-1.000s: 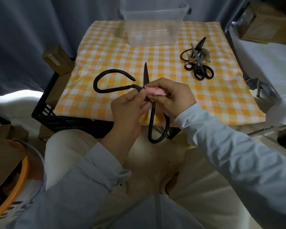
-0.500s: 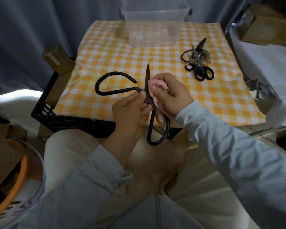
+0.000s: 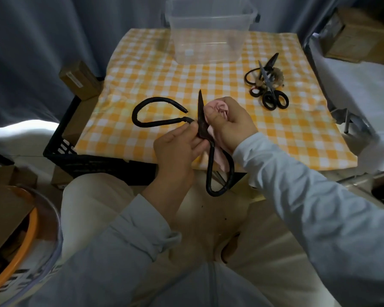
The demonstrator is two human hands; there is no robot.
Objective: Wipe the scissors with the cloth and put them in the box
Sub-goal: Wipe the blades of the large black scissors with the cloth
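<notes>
Left hand (image 3: 177,149) at centre, fingers curled, pinching the scissors (image 3: 200,111) near the pivot; right hand (image 3: 231,127) just beside it, thumb uppermost, gripping the bunched cloth (image 3: 217,106) against the blade. Both forearms in pale sleeves (image 3: 297,173), converging from the lower corners, left wrist bare.

You get dim, soft light; the checked counter (image 3: 142,85) is the brightest patch; shadows are faint; straight edges bow at the wide-angle borders; the near sleeve (image 3: 319,218) looks smeared; corners fall dark.
</notes>
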